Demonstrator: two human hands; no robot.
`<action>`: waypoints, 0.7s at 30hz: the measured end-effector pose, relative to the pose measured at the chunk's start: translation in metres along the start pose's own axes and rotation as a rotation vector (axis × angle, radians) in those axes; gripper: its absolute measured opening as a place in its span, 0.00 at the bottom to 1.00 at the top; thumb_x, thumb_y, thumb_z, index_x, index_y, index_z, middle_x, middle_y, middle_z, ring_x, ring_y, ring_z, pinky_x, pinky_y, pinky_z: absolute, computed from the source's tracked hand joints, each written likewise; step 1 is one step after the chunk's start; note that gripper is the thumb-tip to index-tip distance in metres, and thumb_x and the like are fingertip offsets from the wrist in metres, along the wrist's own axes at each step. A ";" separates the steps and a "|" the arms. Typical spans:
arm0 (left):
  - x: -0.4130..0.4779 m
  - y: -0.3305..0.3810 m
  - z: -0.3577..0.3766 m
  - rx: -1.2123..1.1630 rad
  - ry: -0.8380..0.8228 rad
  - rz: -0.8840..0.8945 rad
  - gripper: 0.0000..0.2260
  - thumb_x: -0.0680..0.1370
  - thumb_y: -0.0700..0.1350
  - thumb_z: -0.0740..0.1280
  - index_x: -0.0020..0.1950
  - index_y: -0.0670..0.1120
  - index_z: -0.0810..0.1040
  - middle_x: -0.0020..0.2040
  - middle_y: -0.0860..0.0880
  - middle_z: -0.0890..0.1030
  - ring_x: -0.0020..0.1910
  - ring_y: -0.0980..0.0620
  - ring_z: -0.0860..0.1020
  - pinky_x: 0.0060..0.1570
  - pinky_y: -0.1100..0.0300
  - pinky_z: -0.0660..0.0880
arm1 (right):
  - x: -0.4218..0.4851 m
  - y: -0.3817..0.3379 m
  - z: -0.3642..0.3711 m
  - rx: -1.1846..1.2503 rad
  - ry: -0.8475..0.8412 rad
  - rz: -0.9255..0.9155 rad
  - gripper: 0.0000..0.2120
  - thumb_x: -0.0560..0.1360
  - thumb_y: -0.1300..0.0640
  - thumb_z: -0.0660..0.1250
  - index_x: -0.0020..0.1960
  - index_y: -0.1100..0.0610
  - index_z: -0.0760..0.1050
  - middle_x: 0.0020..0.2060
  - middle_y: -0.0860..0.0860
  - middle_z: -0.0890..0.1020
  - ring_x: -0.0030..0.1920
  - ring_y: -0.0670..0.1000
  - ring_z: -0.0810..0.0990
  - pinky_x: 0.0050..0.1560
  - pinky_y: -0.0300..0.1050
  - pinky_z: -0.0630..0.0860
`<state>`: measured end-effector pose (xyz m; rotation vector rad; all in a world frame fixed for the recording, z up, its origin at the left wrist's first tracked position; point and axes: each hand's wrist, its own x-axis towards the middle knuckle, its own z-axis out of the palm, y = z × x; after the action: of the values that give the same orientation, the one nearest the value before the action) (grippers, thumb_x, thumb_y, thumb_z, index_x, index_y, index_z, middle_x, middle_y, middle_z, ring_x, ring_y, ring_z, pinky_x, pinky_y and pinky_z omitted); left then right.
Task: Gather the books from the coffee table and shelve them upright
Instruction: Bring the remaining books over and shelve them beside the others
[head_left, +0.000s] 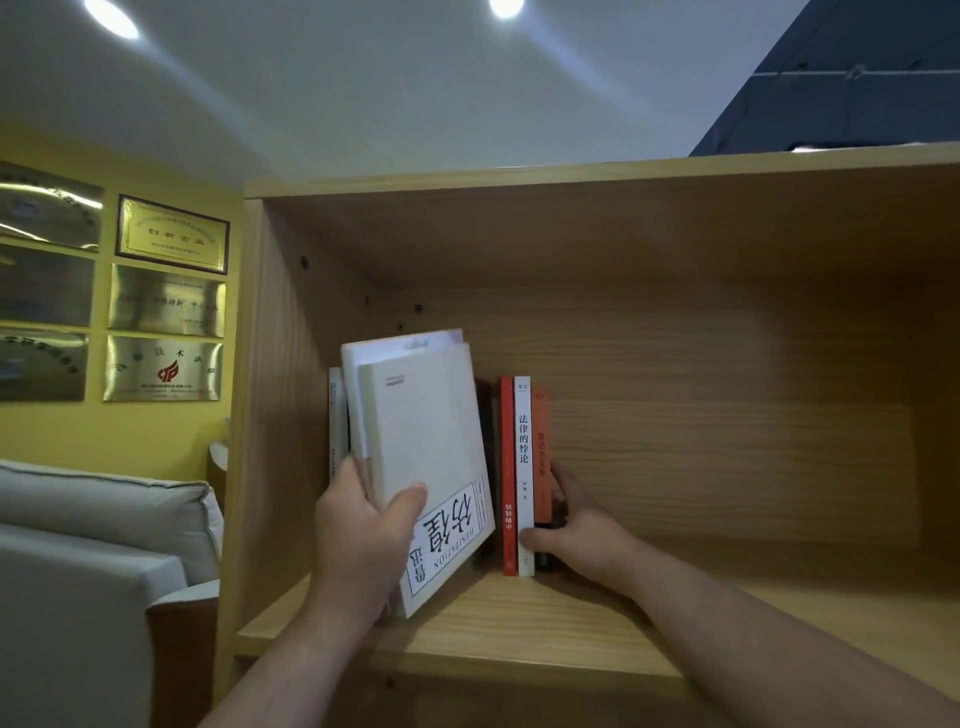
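Books (426, 457) with white covers sit as a small stack in the left grip (363, 525), just left of the frame's centre. The thumb lies across the front cover and the fingers are curled round the back of the stack, so this grip is closed on it. The stack leans with its top toward the left, and its lower corner is down at the shelf board (519, 623) of a pale wooden bookshelf. The front cover (452, 540) carries large black characters and the word HESITATION, both upside down. At least two more white books show behind it, their top edges stepped.

A thin white book (335, 415) stands upright just left of the stack, partly hidden by it. To the right of the stack, near the centre of the frame, stands a row of upright books (523, 441): a red spine (507, 467), a white spine (524, 499) with black characters, and an orange spine (541, 447), all touching. A dark volume behind the stack's right edge is too shadowed to make out.

The right grip (576, 525) holds this row. Its thumb presses the foot of the white spine and its fingers lie along the right side of the orange one.

Gold plaques (166, 301) hang on a yellow wall at the left of the frame, above a light grey sofa (93, 525).
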<state>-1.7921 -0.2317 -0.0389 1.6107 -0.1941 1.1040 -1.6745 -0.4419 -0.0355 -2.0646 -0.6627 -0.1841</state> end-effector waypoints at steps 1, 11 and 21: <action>-0.001 -0.001 -0.003 -0.049 0.037 0.008 0.12 0.77 0.38 0.71 0.55 0.49 0.72 0.46 0.50 0.83 0.38 0.53 0.85 0.29 0.63 0.80 | 0.000 -0.001 0.001 -0.003 0.002 -0.005 0.45 0.75 0.62 0.74 0.80 0.43 0.50 0.51 0.35 0.76 0.48 0.34 0.77 0.38 0.26 0.76; 0.000 -0.014 -0.007 -0.428 0.224 -0.012 0.15 0.75 0.31 0.70 0.52 0.50 0.75 0.45 0.49 0.83 0.38 0.56 0.86 0.29 0.66 0.79 | 0.009 -0.009 0.009 0.014 -0.001 -0.007 0.46 0.73 0.60 0.77 0.80 0.44 0.53 0.55 0.37 0.79 0.52 0.36 0.78 0.51 0.32 0.76; 0.006 -0.014 -0.009 -0.594 0.107 -0.141 0.14 0.80 0.31 0.62 0.53 0.50 0.78 0.41 0.53 0.87 0.40 0.49 0.87 0.30 0.59 0.82 | 0.018 -0.009 0.019 0.192 -0.117 0.124 0.54 0.67 0.73 0.66 0.79 0.32 0.52 0.66 0.50 0.81 0.64 0.54 0.80 0.66 0.59 0.78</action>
<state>-1.7847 -0.2169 -0.0439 1.0172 -0.3011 0.9091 -1.6666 -0.4156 -0.0333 -1.9340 -0.5963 0.0698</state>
